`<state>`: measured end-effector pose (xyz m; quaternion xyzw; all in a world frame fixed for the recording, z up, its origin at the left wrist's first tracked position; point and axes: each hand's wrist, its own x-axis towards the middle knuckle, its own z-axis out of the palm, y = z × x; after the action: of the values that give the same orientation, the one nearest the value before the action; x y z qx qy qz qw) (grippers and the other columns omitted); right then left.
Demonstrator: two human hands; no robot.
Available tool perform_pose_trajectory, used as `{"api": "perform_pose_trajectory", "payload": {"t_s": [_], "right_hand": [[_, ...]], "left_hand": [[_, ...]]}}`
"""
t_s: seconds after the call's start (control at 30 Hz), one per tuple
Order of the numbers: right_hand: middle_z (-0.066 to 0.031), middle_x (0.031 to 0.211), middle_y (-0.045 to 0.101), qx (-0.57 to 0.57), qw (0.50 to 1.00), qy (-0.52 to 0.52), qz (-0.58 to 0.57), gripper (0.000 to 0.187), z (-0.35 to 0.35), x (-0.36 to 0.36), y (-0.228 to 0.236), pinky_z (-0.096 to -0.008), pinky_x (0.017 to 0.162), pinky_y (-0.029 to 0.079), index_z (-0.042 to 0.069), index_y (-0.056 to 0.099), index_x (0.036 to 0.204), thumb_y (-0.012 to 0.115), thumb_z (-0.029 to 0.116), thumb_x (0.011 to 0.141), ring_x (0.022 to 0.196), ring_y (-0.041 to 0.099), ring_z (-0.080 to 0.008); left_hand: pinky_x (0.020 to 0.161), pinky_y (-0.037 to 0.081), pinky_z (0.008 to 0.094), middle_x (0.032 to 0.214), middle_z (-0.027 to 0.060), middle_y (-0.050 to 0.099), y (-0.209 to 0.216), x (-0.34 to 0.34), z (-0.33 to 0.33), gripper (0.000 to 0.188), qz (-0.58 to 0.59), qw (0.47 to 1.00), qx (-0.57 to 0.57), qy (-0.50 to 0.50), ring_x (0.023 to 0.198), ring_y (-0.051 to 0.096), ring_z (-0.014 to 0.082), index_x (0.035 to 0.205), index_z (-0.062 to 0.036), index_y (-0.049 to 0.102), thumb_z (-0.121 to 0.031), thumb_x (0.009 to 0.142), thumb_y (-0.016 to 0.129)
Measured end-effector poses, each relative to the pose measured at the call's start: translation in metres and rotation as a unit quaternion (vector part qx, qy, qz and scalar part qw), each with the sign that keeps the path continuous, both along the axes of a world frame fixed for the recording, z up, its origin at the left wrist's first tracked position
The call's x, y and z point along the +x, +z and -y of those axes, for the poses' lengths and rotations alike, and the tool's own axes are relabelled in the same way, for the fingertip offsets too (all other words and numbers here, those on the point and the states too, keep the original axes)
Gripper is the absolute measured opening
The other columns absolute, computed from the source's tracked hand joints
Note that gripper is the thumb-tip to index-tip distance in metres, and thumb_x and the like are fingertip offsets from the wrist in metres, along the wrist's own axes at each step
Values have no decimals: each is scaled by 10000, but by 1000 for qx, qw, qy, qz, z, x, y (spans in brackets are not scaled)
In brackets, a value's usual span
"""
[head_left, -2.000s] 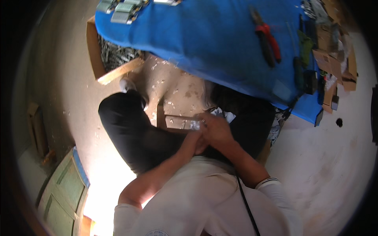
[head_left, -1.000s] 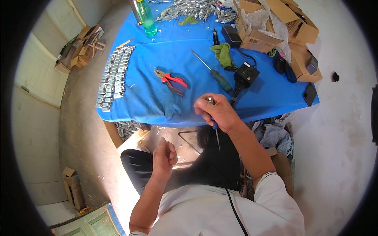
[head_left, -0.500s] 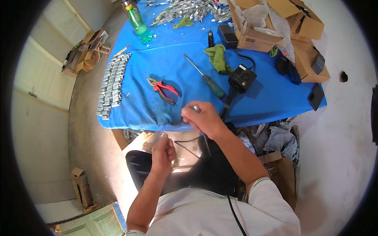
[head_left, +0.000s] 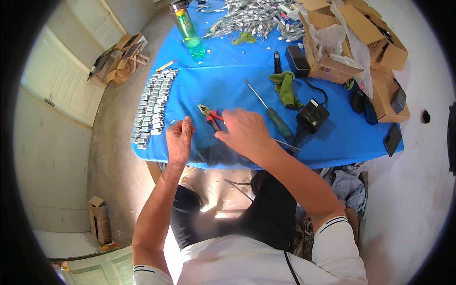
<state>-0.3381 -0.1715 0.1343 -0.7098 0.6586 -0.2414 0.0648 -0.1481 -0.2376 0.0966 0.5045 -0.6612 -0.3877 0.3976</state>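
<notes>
Head view: pliers point(head_left: 209, 117) lie on blue cloth point(head_left: 223, 88) near a pale wall point(head_left: 412, 199).

Downward fisheye head view over hands point(head_left: 245, 133)

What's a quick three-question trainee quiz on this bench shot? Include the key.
1. True or false: the dark phone lies left of the green bottle.
2. Which hand is nearer the rows of metal parts?
3. Multiple choice: what partly hides the pliers from the camera? A) green bottle; B) right hand; C) dark phone.
Key: 1. False; 2. The left hand; 3. B.
</notes>
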Motion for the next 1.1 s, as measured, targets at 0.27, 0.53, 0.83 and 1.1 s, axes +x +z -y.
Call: {"api": "perform_pose_trajectory", "payload": {"t_s": [0.27,0.53,0.83,1.1], "right_hand": [[-185,928,612,89,992,15,-87,467,42,16,-38,-425,768,501,-8,589,939,728,356,683,900,601,-346],[-195,803,656,106,994,24,-11,330,70,14,-18,-420,708,521,15,661,753,672,314,616,792,643,-350],[-89,898,696,98,991,-87,19,269,173,56,-45,-333,709,544,103,714,856,717,325,705,848,676,-221],[-152,834,688,48,999,-26,-3,138,132,22,-28,-397,729,540,72,706,850,600,142,797,822,677,-305]], "left_hand": [[504,439,422,615,120,579,-55,3,-18,278,303,924,-223,72,561,573,334,624,-61,512,-220,838,591],[490,436,435,584,118,585,-54,6,-17,272,330,922,-194,56,531,576,331,604,-58,514,-232,799,589],[502,439,458,563,121,584,-48,-9,-11,282,371,905,-195,69,527,575,344,592,-69,528,-267,782,592],[482,400,449,537,123,543,-49,-6,-12,310,361,911,-195,51,505,540,353,572,-67,488,-262,784,603]]}}
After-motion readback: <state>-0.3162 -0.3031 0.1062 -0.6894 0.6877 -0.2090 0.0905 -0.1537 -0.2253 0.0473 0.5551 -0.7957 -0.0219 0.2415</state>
